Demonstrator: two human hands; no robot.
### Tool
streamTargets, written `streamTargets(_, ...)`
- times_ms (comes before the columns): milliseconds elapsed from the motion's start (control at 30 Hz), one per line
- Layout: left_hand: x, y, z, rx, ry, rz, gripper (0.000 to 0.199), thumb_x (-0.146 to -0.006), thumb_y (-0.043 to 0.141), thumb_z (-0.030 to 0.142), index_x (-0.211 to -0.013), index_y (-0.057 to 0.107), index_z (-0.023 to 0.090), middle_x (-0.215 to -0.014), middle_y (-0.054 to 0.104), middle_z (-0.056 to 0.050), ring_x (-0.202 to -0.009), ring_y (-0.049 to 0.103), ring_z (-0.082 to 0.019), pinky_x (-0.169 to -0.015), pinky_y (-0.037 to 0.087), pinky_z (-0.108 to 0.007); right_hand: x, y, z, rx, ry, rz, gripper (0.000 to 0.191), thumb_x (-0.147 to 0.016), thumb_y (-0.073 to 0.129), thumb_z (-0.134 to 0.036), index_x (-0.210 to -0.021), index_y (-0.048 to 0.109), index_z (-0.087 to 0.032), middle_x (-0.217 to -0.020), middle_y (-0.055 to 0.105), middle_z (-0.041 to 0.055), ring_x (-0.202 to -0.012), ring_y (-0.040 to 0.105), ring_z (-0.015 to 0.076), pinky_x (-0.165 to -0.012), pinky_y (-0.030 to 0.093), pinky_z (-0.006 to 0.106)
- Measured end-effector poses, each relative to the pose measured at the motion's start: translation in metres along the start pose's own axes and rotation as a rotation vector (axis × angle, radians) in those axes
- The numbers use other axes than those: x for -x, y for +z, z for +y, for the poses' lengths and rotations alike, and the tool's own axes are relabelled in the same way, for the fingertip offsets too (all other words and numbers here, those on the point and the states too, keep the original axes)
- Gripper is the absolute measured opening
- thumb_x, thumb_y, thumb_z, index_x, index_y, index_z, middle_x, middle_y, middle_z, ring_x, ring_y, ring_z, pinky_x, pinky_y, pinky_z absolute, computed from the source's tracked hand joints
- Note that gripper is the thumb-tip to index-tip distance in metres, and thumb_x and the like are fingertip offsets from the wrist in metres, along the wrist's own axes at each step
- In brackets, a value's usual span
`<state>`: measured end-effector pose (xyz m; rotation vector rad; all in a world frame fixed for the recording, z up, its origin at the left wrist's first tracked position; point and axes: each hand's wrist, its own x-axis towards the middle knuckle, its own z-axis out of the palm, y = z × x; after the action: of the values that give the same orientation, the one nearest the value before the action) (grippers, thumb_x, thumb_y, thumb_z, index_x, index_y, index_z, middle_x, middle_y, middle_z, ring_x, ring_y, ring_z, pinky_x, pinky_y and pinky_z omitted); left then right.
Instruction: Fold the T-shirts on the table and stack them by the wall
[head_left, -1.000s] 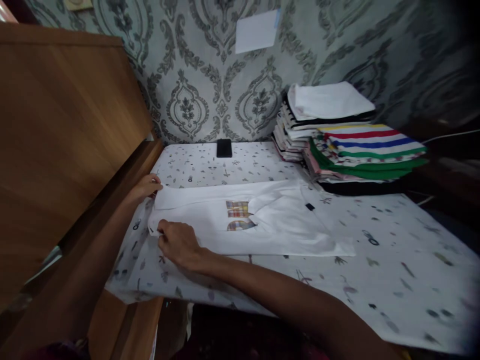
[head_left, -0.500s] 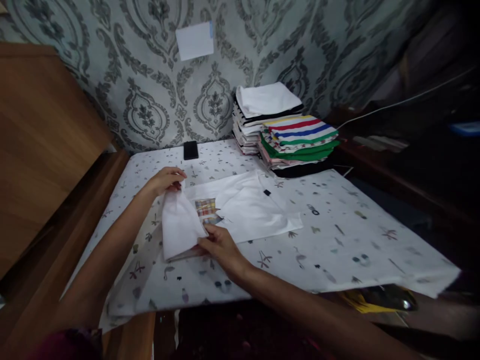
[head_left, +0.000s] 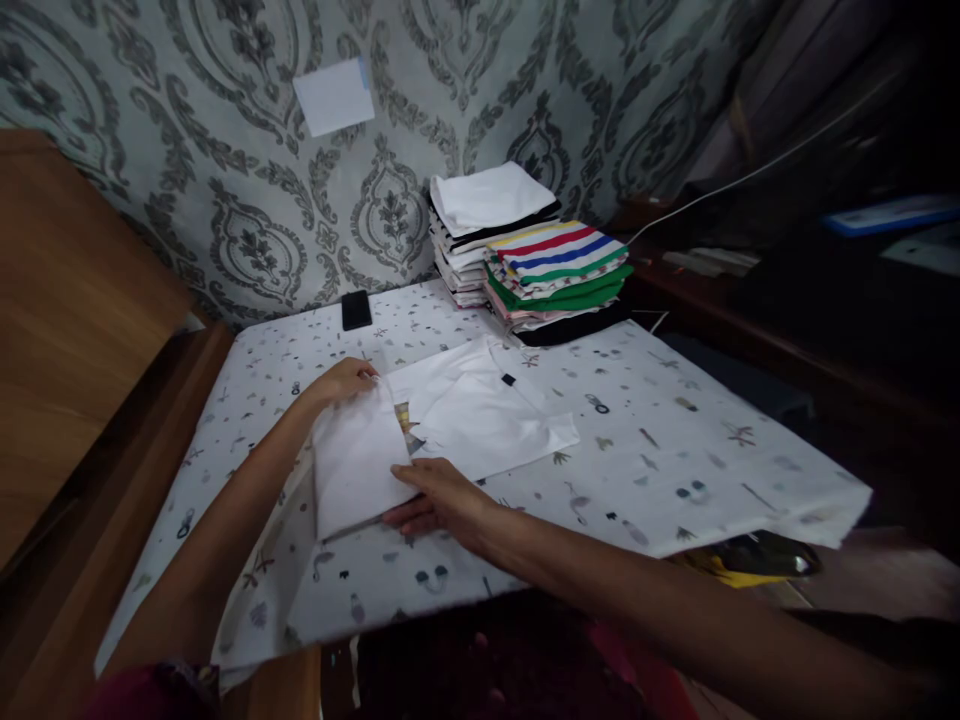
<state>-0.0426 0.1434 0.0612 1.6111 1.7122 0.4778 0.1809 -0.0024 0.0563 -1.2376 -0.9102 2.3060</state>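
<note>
A white T-shirt (head_left: 472, 410) lies on the patterned white tablecloth (head_left: 630, 470), its left end folded over towards the right. A small black label shows near its neck, and part of a coloured print peeks out beside the fold. My left hand (head_left: 346, 382) grips the far corner of the folded flap, fingertips partly hidden by the cloth. At the near corner of the flap, my right hand (head_left: 439, 498) pinches the fold, thumb on top and fingers below.
Behind the shirt stand a stack of folded clothes (head_left: 491, 205) and a second stack topped with a striped garment (head_left: 559, 255). A black phone-like object (head_left: 356, 310) lies near the wall. A wooden panel (head_left: 67, 320) rises at the left.
The folded flap has moved further right over the shirt, covering more of the coloured print. Both hands moved with it. The camera view has shifted a little to the right.
</note>
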Motion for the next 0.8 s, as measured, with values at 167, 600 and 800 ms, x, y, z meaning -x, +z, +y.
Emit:
streamTargets(167,-0.001,-0.005,0.003,-0.071,0.123,0.085,0.009,-0.058,0.068,0.022,-0.065,0.064,0.019,-0.066,0.057,0.001,-0.07,0.053,-0.015,-0.062,0.04,-0.024,0.001,0.002,-0.008,0.09,-0.028,-0.044,0.02,-0.097,0.048,-0.019,-0.114,0.058,-0.015,-0.08,0.072,0.0051,-0.062,0.071,0.014,-0.054,0.053,0.022)
streamTargets(600,-0.001,0.007,0.001,0.104,0.147,-0.049,0.034,-0.068,0.068,0.05,-0.075,0.06,0.018,-0.059,0.05,0.004,-0.054,0.045,-0.011,-0.051,0.035,-0.023,-0.003,-0.018,-0.004,0.339,-0.09,0.005,0.05,-0.093,0.04,-0.011,-0.143,0.043,-0.014,-0.062,0.064,0.0007,-0.049,0.066,0.0146,-0.043,0.05,0.021)
streamTargets(800,-0.003,0.005,0.003,0.051,0.166,-0.048,0.034,-0.07,0.062,0.052,-0.08,0.062,0.019,-0.06,0.051,0.004,-0.054,0.044,-0.012,-0.051,0.035,-0.024,-0.001,-0.02,-0.004,0.327,-0.099,-0.037,0.056,-0.092,0.037,-0.009,-0.148,0.038,-0.015,-0.061,0.063,0.0005,-0.048,0.066,0.0138,-0.044,0.05,0.021)
